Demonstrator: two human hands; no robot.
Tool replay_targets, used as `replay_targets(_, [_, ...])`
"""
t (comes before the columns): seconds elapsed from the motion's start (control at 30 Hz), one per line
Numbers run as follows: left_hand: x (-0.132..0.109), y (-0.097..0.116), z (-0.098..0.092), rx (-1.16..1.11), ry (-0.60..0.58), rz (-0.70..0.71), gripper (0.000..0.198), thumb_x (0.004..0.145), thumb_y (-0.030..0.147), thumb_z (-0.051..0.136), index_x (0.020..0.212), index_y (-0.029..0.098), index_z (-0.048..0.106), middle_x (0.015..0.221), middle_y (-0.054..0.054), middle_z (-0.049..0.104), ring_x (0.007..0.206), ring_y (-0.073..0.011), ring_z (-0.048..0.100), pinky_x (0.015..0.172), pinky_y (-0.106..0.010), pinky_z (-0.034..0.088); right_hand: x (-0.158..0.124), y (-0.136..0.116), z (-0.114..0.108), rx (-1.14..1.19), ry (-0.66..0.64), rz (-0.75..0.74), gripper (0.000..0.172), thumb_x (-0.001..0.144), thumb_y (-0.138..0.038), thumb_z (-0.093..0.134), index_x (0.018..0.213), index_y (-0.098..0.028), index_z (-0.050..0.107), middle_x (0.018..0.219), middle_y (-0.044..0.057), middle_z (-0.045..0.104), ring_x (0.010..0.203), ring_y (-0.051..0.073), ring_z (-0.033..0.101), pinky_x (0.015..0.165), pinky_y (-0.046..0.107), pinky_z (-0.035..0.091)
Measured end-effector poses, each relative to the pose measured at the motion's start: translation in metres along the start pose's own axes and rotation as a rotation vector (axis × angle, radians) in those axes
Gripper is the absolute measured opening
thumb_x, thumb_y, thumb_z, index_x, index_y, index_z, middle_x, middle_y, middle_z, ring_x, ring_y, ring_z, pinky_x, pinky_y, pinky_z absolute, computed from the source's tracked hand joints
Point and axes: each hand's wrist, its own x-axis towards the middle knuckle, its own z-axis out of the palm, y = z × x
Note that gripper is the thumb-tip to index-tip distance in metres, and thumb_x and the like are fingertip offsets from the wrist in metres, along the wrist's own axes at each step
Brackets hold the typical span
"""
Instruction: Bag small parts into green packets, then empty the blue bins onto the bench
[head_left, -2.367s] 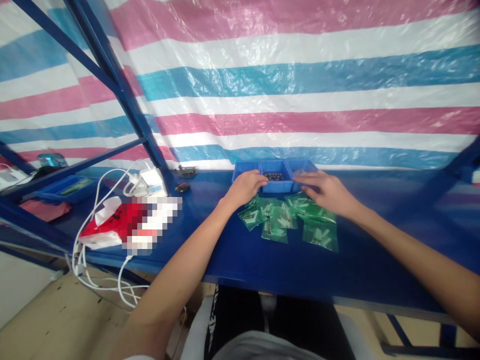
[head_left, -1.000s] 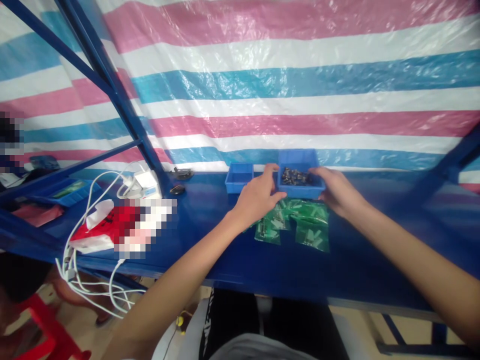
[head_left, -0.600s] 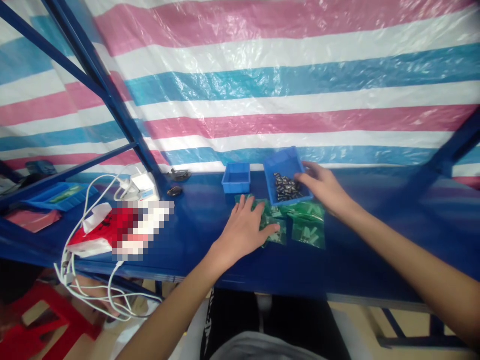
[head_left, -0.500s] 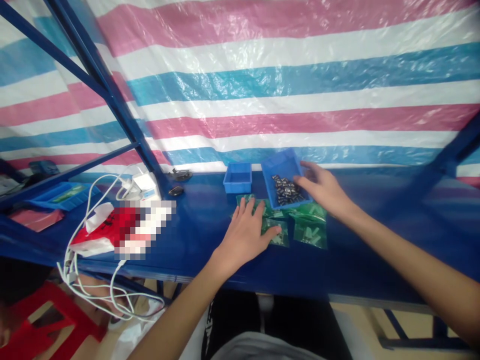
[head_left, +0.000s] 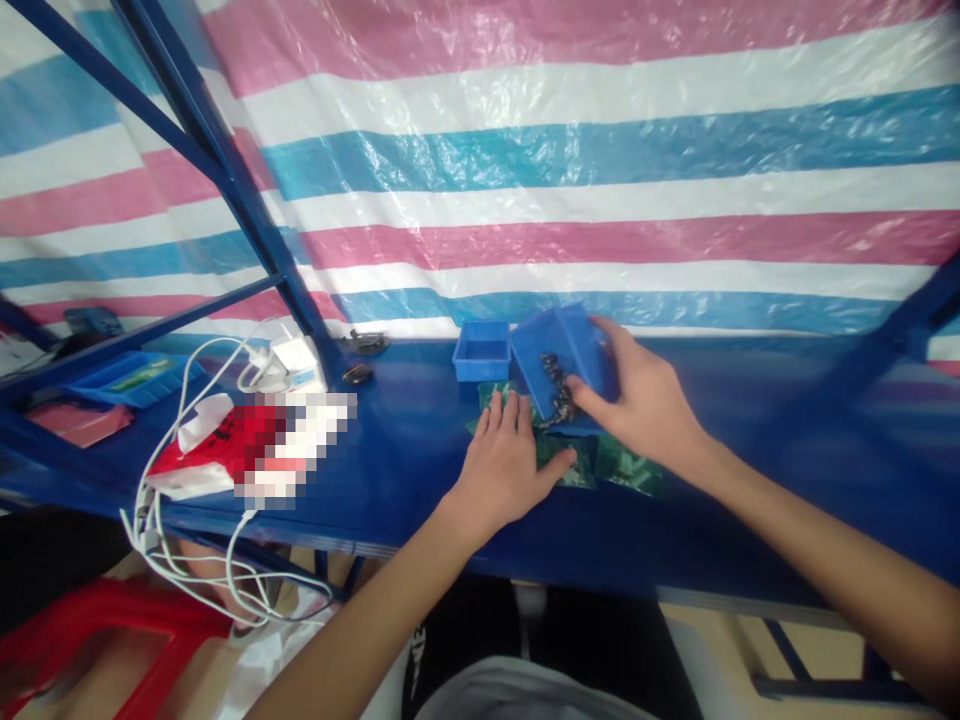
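My right hand (head_left: 637, 400) grips the right side of a blue bin (head_left: 532, 350), which is tilted steeply to the left. Small dark metallic parts (head_left: 556, 385) lie gathered at the bin's lower left side. Spread over green plastic bags (head_left: 570, 460) on the table is my left hand (head_left: 504, 455), its fingers apart. More green bags (head_left: 630, 468) with pale pieces in them lie below the tilted bin. A smaller blue bin (head_left: 481, 358) stands just left of the tilted one.
On the blue table (head_left: 405, 450), a white power adapter (head_left: 296, 360), white cables (head_left: 142, 470) and a red packet (head_left: 232, 440) lie left. Beyond them is a blue tray (head_left: 135, 378). Dark small objects (head_left: 358, 374) sit near the blue frame post. A red stool (head_left: 112, 640) stands below.
My right hand has tipped the bin further to the left, and the dark parts have slid together toward its lower left side. My left hand stays spread on the bags.
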Motion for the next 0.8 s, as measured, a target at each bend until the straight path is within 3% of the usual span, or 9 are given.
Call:
replay_targets(0.2, [0.001, -0.001, 0.005, 0.024, 0.002, 0.003, 0.099, 0.098, 0.076, 0.033, 0.162, 0.001, 0.026, 0.171, -0.023, 0.014, 0.161, -0.0386, 0.002, 0.132, -0.055, 0.016, -0.007, -0.008, 0.003, -0.034, -0.013, -0.067, 0.079, 0.09, -0.048, 0.061, 0.159, -0.019, 0.036, 0.145, 0.021, 0.062, 0.123, 0.044, 0.066, 0.092, 0.057, 0.06])
replay_targets(0.47, [0.001, -0.005, 0.01, -0.005, 0.054, 0.008, 0.095, 0.097, 0.077, 0.035, 0.16, 0.006, 0.031, 0.17, -0.023, 0.022, 0.16, -0.0388, 0.01, 0.131, -0.057, 0.021, -0.005, -0.002, -0.002, -0.034, -0.046, -0.151, 0.077, 0.091, -0.046, 0.061, 0.159, -0.02, 0.035, 0.146, 0.019, 0.061, 0.122, 0.041, 0.067, 0.094, 0.054, 0.06])
replay_targets(0.63, [0.0, -0.005, 0.008, -0.004, 0.023, -0.017, 0.097, 0.098, 0.076, 0.036, 0.161, 0.002, 0.027, 0.17, -0.025, 0.021, 0.161, -0.038, 0.01, 0.13, -0.055, 0.022, -0.002, 0.003, -0.006, -0.062, -0.036, -0.226, 0.075, 0.09, -0.044, 0.062, 0.157, -0.02, 0.038, 0.142, 0.018, 0.064, 0.117, 0.039, 0.07, 0.089, 0.052, 0.062])
replay_targets(0.8, [-0.003, -0.002, 0.0, -0.011, 0.002, -0.002, 0.091, 0.1, 0.073, 0.034, 0.163, 0.009, 0.025, 0.171, -0.022, 0.018, 0.161, -0.0377, 0.006, 0.129, -0.058, 0.023, 0.001, 0.01, -0.013, -0.089, -0.027, -0.295, 0.075, 0.089, -0.042, 0.063, 0.157, -0.02, 0.039, 0.141, 0.018, 0.065, 0.114, 0.038, 0.072, 0.083, 0.05, 0.063])
